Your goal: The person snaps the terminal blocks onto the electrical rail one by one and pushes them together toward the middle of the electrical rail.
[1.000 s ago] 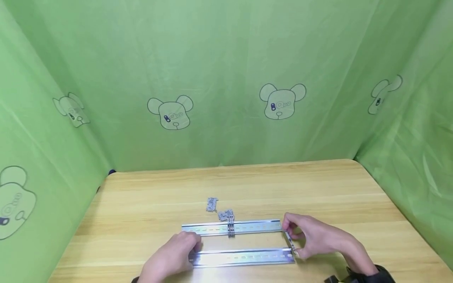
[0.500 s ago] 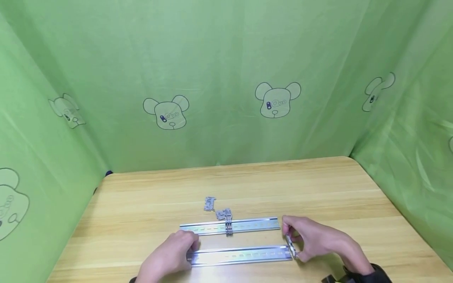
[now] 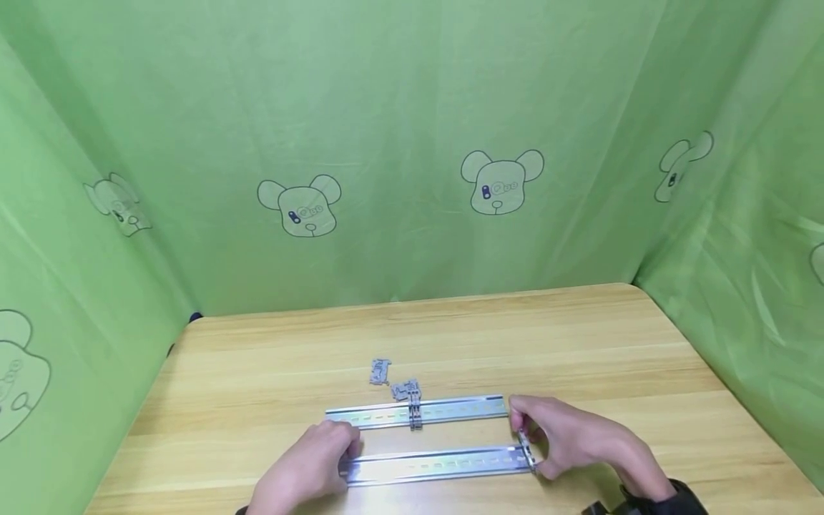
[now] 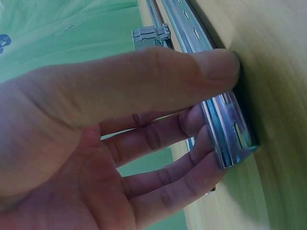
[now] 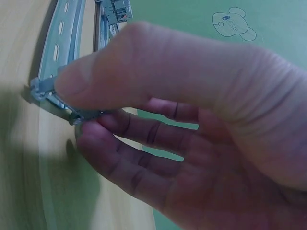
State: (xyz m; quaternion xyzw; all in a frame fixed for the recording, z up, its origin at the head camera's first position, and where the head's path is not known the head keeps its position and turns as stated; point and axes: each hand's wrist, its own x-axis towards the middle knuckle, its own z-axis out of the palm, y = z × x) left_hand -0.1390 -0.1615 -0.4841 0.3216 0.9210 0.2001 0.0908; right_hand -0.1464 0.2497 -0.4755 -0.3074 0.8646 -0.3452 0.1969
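Observation:
My left hand (image 3: 309,461) grips the left end of the near slotted metal DIN rail (image 3: 444,465), thumb on one long edge and fingers on the other in the left wrist view. At that rail's right end, my right hand (image 3: 573,433) pinches a thin grey terminal block (image 3: 526,452) between thumb and fingers. The block stands crosswise over the rail's end; in the right wrist view the thumb covers part of this terminal block (image 5: 44,88). Behind lies a second DIN rail (image 3: 460,409), parallel, with a few terminal blocks (image 3: 415,413) mounted near its middle.
Two loose grey terminal blocks lie behind the far rail: one flat block (image 3: 380,371) farther back, another block (image 3: 402,390) right by the mounted ones. The wooden table (image 3: 257,357) is enclosed by green curtains (image 3: 399,250) at the back and sides.
My right hand has brought the terminal block down and in against the near rail's right end. My left hand keeps its hold on the rail. The head view has shifted slightly.

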